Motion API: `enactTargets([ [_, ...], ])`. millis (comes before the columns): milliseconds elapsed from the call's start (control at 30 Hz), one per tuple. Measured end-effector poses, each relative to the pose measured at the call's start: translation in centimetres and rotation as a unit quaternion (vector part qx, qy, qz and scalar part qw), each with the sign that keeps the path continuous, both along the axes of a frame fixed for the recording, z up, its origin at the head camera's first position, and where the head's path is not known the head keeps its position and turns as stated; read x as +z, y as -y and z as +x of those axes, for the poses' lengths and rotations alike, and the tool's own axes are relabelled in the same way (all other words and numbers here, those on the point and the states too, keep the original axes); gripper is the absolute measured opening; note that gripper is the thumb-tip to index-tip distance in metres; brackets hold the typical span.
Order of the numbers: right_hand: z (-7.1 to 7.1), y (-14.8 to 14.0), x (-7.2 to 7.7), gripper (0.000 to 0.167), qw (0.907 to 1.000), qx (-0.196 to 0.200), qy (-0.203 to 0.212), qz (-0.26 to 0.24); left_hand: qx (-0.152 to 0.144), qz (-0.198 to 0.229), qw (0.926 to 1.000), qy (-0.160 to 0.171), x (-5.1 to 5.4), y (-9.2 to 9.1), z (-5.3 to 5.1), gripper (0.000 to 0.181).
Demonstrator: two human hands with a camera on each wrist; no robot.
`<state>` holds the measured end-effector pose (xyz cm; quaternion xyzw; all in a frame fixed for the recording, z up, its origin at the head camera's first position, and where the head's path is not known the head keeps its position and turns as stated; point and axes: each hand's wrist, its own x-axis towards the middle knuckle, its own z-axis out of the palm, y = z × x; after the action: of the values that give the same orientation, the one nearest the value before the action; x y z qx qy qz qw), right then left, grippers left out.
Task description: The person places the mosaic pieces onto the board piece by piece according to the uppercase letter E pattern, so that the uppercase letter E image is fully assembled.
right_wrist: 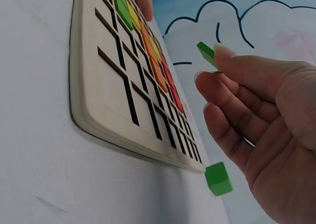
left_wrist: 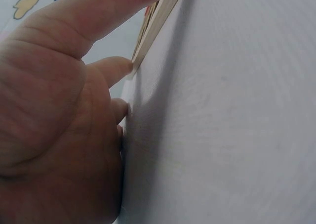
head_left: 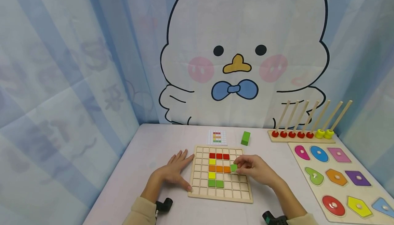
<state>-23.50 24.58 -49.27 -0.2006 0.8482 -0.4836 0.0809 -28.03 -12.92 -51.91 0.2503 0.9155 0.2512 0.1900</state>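
Observation:
A wooden grid board (head_left: 201,193) lies on the table, with red, yellow, orange and green square tiles in some of its cells. My right hand (head_left: 253,168) pinches a green square tile (head_left: 233,168) between thumb and finger, above the board's right half; the right wrist view shows this tile (right_wrist: 207,53) held clear of the grid. At the board's left side my left hand (head_left: 174,170) is spread, thumb and a fingertip touching the edge. Past the board lie a small pattern card (head_left: 217,137) with a coloured grid and a green block (head_left: 245,138).
At the back right stands a wooden counting rack (head_left: 301,139) with upright pegs and red and yellow beads. A shape puzzle board (head_left: 320,192) with knobbed pieces lies along the right. A curtain with a printed cartoon (head_left: 240,108) hangs behind the table.

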Motion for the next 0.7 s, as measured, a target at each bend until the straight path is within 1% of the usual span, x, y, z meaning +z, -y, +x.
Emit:
enactTargets([
  [133, 0.2, 0.6, 0.1, 0.021, 0.9999, 0.005, -0.005, 0.010, 0.000, 0.002, 1.0000, 0.000, 0.1, 0.0, 0.0, 0.129],
  [233, 0.3, 1.0, 0.2, 0.021, 0.9999, 0.011, 0.002, 0.012, -0.001, 0.001, 1.0000, -0.001, 0.1, 0.0, 0.0, 0.129],
  [333, 0.3, 1.2, 0.1, 0.021, 0.9996, 0.022, 0.005, 0.015, 0.000, 0.000, 1.0000, -0.001, 0.1, 0.0, 0.1, 0.129],
  [500, 0.4, 1.6, -0.3, 0.022, 0.9986, 0.038, 0.002, 0.036, 0.002, -0.003, 1.0000, -0.001, 0.1, -0.1, 0.1, 0.129],
  [600, 0.5, 1.9, -0.5, 0.021, 0.9979, 0.043, 0.011, 0.048, 0.001, -0.006, 1.0000, -0.004, 0.1, -0.1, 0.1, 0.128],
  [700, 0.6, 2.2, -0.5, 0.020, 0.9970, 0.048, 0.030, 0.054, 0.000, -0.008, 0.9999, -0.007, 0.1, -0.1, 0.1, 0.128],
])
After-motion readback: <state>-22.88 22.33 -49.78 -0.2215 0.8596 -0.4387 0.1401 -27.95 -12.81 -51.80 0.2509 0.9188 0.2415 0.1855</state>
